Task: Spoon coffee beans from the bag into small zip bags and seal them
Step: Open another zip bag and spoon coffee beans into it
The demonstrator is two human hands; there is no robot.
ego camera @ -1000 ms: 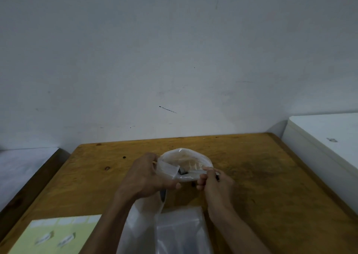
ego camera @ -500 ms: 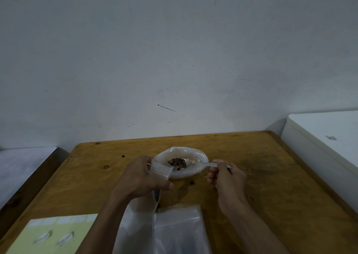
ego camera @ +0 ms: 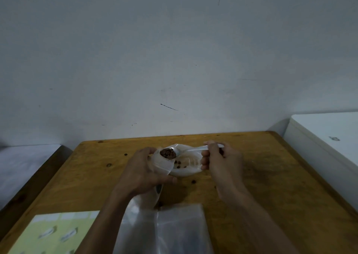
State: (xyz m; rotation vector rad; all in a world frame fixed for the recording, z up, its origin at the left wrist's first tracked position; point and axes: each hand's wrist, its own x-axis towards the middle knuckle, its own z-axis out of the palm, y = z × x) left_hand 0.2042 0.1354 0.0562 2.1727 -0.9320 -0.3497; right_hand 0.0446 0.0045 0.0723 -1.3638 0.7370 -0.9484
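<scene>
My left hand [ego camera: 144, 171] holds a small clear zip bag [ego camera: 161, 163] with its mouth open, over the wooden table [ego camera: 271, 186]. My right hand [ego camera: 220, 160] grips the handle of a white plastic spoon [ego camera: 190, 149]. The spoon's bowl, heaped with brown coffee beans [ego camera: 168, 153], sits at the small bag's mouth. Behind and under the spoon lies the larger open plastic bag [ego camera: 188, 168] with a few beans visible inside. One loose bean [ego camera: 193, 181] lies on the table just in front of that bag.
A stack of clear plastic bags [ego camera: 174, 230] lies at the near edge between my forearms. A pale green printed sheet [ego camera: 54, 232] is at the near left. A white box [ego camera: 325, 147] stands beside the table on the right; a wall is behind.
My right hand drew the spoon out of the big bag, loaded with beans, and carried it left to the mouth of the small zip bag. My left hand kept holding that bag.
</scene>
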